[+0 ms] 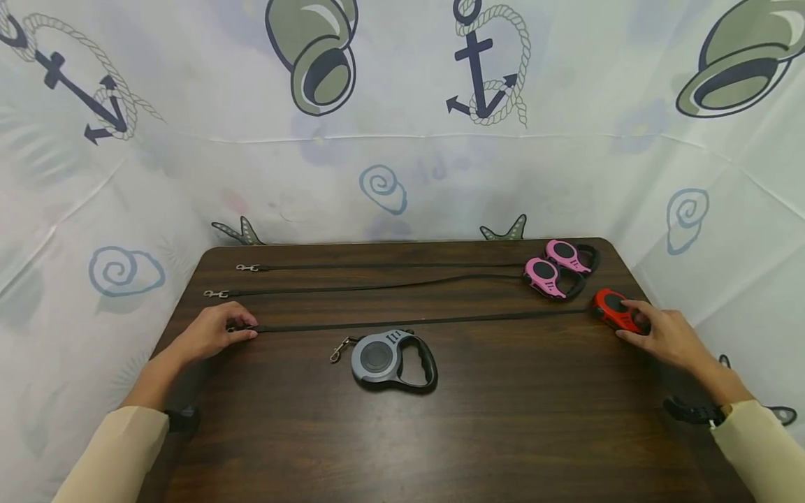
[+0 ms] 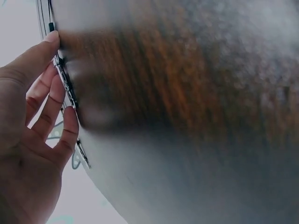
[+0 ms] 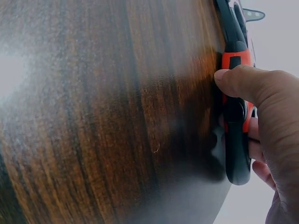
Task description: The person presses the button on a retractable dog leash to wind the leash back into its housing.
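Observation:
A red retractable dog leash point(image 1: 607, 309) lies at the right of the brown table. My right hand point(image 1: 671, 337) grips its casing, and in the right wrist view the thumb presses on the red and black side point(image 3: 228, 60). The leash's black cord point(image 1: 402, 323) runs straight across the table, pulled out of the casing. At the left end my left hand point(image 1: 214, 330) pinches the cord by its metal clip point(image 2: 66, 85), which the fingers mostly cover in the head view. A grey retractable leash point(image 1: 377, 356), its clip point(image 1: 338, 349) beside it, lies in front of the red one's cord.
Two pink retractable leashes point(image 1: 542, 274) lie at the back right. Their black cords point(image 1: 377, 285) stretch leftward, roughly parallel, to metal clips point(image 1: 216, 294). The brown table point(image 1: 402, 447) meets a white patterned cloth point(image 1: 415, 181) behind and at both sides.

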Action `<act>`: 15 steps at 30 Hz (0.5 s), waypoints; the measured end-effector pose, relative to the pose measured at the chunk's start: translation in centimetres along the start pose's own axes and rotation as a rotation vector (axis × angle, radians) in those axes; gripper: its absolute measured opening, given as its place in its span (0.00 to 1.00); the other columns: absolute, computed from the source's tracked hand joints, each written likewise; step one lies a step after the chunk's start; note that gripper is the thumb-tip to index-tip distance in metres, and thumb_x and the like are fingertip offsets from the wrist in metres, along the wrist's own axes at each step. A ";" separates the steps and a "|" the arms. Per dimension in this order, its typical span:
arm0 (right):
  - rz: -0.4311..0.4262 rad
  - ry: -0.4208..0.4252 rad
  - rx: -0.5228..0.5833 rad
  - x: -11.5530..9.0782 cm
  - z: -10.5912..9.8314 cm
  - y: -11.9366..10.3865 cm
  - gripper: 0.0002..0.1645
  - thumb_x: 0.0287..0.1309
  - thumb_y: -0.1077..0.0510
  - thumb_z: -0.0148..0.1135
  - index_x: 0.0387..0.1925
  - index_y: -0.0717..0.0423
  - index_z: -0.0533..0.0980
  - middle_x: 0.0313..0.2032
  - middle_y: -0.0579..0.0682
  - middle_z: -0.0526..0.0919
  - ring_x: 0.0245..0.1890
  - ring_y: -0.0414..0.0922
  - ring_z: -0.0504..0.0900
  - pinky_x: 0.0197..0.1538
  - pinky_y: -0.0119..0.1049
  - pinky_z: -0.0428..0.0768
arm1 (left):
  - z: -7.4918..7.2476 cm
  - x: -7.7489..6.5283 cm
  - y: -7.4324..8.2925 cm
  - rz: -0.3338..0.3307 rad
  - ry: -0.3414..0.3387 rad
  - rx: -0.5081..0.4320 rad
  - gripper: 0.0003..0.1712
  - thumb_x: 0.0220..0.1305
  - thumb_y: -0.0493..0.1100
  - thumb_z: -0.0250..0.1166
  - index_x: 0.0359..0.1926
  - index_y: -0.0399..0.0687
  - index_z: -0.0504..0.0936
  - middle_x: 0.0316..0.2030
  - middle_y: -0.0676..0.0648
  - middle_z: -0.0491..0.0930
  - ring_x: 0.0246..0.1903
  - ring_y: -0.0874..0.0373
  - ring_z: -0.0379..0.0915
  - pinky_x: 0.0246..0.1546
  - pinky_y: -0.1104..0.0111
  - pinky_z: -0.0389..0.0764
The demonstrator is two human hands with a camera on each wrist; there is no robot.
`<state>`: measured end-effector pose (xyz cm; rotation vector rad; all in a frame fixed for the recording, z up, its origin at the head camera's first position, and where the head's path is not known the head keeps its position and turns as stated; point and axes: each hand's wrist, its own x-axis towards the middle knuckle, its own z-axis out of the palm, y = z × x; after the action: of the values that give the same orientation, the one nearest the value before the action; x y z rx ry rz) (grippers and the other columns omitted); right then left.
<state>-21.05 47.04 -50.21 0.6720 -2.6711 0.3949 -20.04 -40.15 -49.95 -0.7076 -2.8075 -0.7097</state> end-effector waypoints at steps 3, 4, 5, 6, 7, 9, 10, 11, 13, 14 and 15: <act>-0.024 0.015 0.003 0.1 0.0 0.1 0.39 0.35 0.62 0.88 0.53 0.67 0.81 0.24 0.46 0.83 0.21 0.30 0.67 0.25 0.34 0.70 | 0.0 0.1 0.0 0.004 -0.002 0.005 0.13 0.52 0.32 0.82 0.36 0.48 0.88 0.33 0.53 0.84 0.33 0.58 0.78 0.35 0.64 0.78; -0.033 0.020 0.005 0.2 0.0 0.2 0.39 0.34 0.62 0.88 0.53 0.66 0.81 0.24 0.45 0.83 0.21 0.29 0.67 0.25 0.32 0.69 | 0.0 0.1 0.0 0.006 -0.003 0.004 0.13 0.52 0.33 0.82 0.35 0.48 0.88 0.33 0.53 0.84 0.33 0.58 0.78 0.35 0.64 0.77; -0.040 0.024 0.007 0.2 0.0 0.2 0.39 0.34 0.62 0.88 0.53 0.66 0.82 0.24 0.45 0.83 0.21 0.29 0.67 0.25 0.31 0.69 | -0.1 0.1 0.0 0.011 0.000 0.010 0.13 0.52 0.33 0.82 0.35 0.49 0.88 0.33 0.54 0.84 0.33 0.58 0.78 0.35 0.64 0.78; -0.046 0.026 0.012 0.3 0.0 0.3 0.39 0.33 0.63 0.88 0.52 0.66 0.82 0.24 0.44 0.82 0.21 0.29 0.66 0.25 0.30 0.68 | -0.1 0.1 -0.1 0.019 0.003 0.015 0.13 0.52 0.33 0.83 0.35 0.49 0.88 0.33 0.54 0.84 0.33 0.58 0.78 0.35 0.64 0.78; -0.050 0.028 0.017 0.3 0.0 0.3 0.39 0.33 0.63 0.88 0.52 0.66 0.82 0.24 0.43 0.82 0.21 0.28 0.66 0.25 0.28 0.67 | -0.2 0.1 -0.1 0.027 0.005 0.016 0.14 0.51 0.33 0.83 0.34 0.50 0.88 0.33 0.54 0.84 0.32 0.58 0.78 0.35 0.64 0.78; -0.047 0.026 0.028 0.3 0.0 0.4 0.38 0.34 0.63 0.88 0.52 0.65 0.83 0.23 0.43 0.82 0.21 0.28 0.65 0.26 0.27 0.66 | -0.2 0.1 -0.1 0.044 0.007 0.014 0.14 0.50 0.33 0.83 0.34 0.51 0.87 0.33 0.55 0.84 0.32 0.58 0.79 0.34 0.63 0.79; -0.043 0.023 0.031 0.3 -0.1 0.3 0.38 0.34 0.64 0.88 0.52 0.65 0.83 0.23 0.43 0.82 0.21 0.28 0.65 0.26 0.26 0.65 | -0.3 0.1 -0.1 0.051 0.007 0.013 0.15 0.50 0.33 0.83 0.34 0.51 0.87 0.33 0.55 0.84 0.32 0.58 0.79 0.34 0.63 0.79; -0.035 0.016 0.034 0.3 -0.2 0.3 0.37 0.35 0.64 0.88 0.52 0.65 0.83 0.23 0.43 0.82 0.21 0.28 0.64 0.26 0.26 0.65 | -0.2 0.1 -0.2 0.059 0.011 0.018 0.15 0.49 0.32 0.84 0.33 0.51 0.87 0.33 0.56 0.85 0.32 0.59 0.79 0.34 0.63 0.80; -0.019 0.003 0.037 0.3 -0.3 0.2 0.36 0.36 0.64 0.87 0.52 0.66 0.83 0.24 0.44 0.83 0.21 0.29 0.64 0.26 0.27 0.65 | -0.3 0.1 -0.3 0.050 0.004 0.014 0.14 0.50 0.32 0.83 0.33 0.50 0.87 0.33 0.56 0.85 0.32 0.59 0.80 0.34 0.62 0.81; -0.008 -0.007 0.036 0.3 -0.4 0.2 0.36 0.38 0.64 0.87 0.52 0.66 0.83 0.24 0.44 0.83 0.22 0.29 0.64 0.27 0.28 0.65 | -0.3 0.1 -0.3 0.037 -0.001 0.010 0.14 0.50 0.32 0.82 0.34 0.50 0.87 0.33 0.56 0.86 0.32 0.59 0.81 0.34 0.63 0.81; 0.003 -0.018 0.035 0.3 -0.6 0.1 0.35 0.39 0.64 0.87 0.53 0.66 0.82 0.24 0.45 0.84 0.22 0.30 0.64 0.27 0.29 0.66 | -0.4 0.1 -0.3 0.019 -0.007 0.006 0.13 0.51 0.32 0.82 0.34 0.49 0.88 0.32 0.55 0.86 0.32 0.59 0.82 0.34 0.63 0.81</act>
<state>-21.21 47.22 -49.62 0.6845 -2.6879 0.4397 -20.29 -40.48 -49.71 -0.7365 -2.8041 -0.6965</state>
